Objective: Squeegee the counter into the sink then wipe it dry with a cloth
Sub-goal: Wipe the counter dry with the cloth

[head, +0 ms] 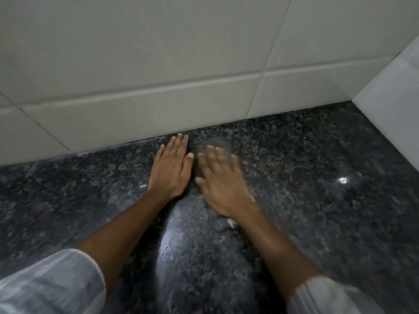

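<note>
The dark speckled granite counter (306, 177) fills the lower view and shines wet in a streak between my forearms. My left hand (169, 168) lies flat on it, palm down with the fingers together, their tips almost at the wall. My right hand (223, 184) is blurred by motion, its fingers spread and pressing flat on a dark grey cloth (213, 141). The cloth shows past the fingertips and beside the thumb. A small white scrap (231, 223), perhaps its tag, sticks out under the wrist. No squeegee or sink is in view.
A white tiled wall (158, 75) runs along the back of the counter. A white side wall (394, 105) closes the corner at the right. A bright light reflection (342, 180) sits on the granite to the right.
</note>
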